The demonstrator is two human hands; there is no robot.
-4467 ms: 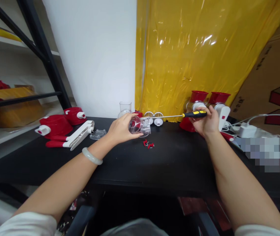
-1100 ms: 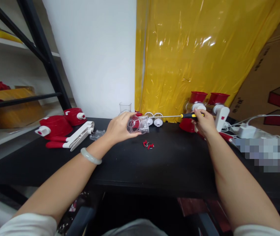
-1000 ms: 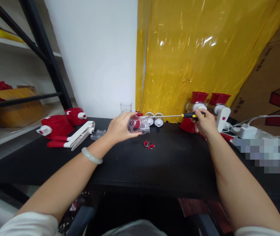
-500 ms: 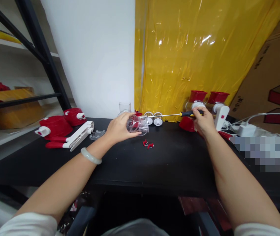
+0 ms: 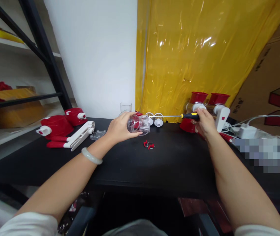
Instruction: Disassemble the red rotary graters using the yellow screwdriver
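Observation:
My left hand (image 5: pixel 120 128) is closed round a clear plastic housing (image 5: pixel 143 124) with a red part inside, held on its side above the black table. In my right hand (image 5: pixel 205 121) is the black and yellow handle of a screwdriver (image 5: pixel 190 115). The long metal shaft lies level and points left, its tip at the right end of the housing. Whether the tip sits on a screw is too small to tell. Just below the housing, small red clips (image 5: pixel 149 144) with metal pins lie on the table.
At the left lie red bases (image 5: pixel 56 127), a white crank handle (image 5: pixel 82 135) and a clear disc (image 5: pixel 97 134). White-rimmed drums (image 5: pixel 158 120) and a clear hopper (image 5: pixel 125 107) stand at the back. Assembled red-topped grinders (image 5: pixel 217 101) stand back right, near white cables and an adapter (image 5: pixel 248 131).
My right hand has shifted its grip on the screwdriver handle, fingers more open at first and now wrapped round its end. The housing has tilted slightly; the shaft stays at its right end.

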